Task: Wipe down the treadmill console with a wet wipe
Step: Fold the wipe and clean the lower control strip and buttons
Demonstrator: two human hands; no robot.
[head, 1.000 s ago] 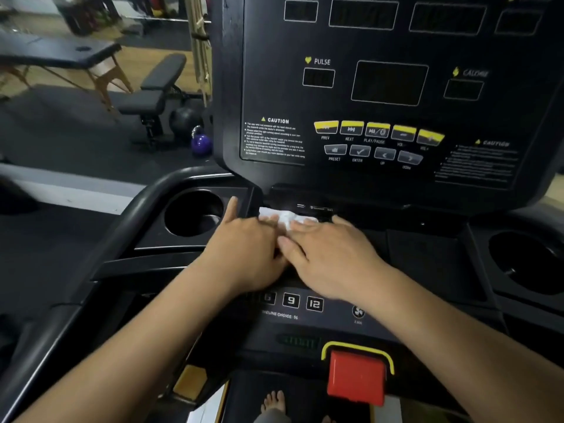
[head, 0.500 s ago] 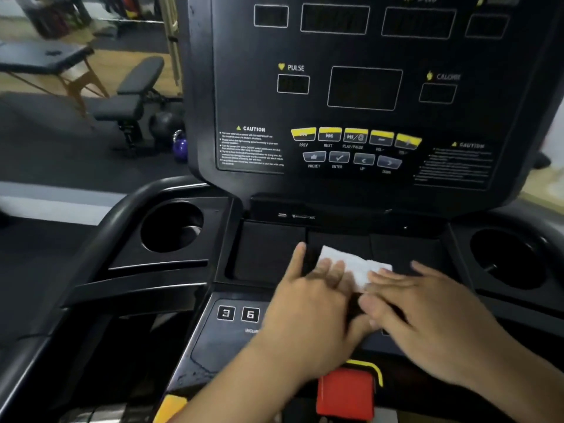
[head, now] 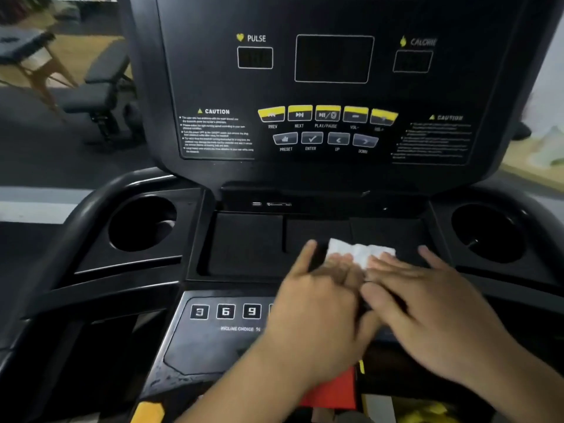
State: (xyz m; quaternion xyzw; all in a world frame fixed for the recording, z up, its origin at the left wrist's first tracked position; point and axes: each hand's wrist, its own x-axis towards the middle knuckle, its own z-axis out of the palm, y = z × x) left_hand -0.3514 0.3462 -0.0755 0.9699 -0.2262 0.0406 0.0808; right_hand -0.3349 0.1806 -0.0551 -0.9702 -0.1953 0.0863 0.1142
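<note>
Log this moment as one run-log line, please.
phase: wiping | left hand: pressing wet wipe | right hand: pressing wet wipe | place: console tray, right of centre

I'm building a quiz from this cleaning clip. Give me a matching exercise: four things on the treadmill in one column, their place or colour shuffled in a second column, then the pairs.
Things
1. wet wipe
2. PREV button
3. left cup holder
4. red tab

Place or colour
A. yellow, on the upright panel
B. at the console's near edge, partly behind the left forearm
C. on the centre tray, pressed down by the left hand and right hand
D. round recess beside the left handrail

Pairs: 1-C, 2-A, 3-D, 4-B
</note>
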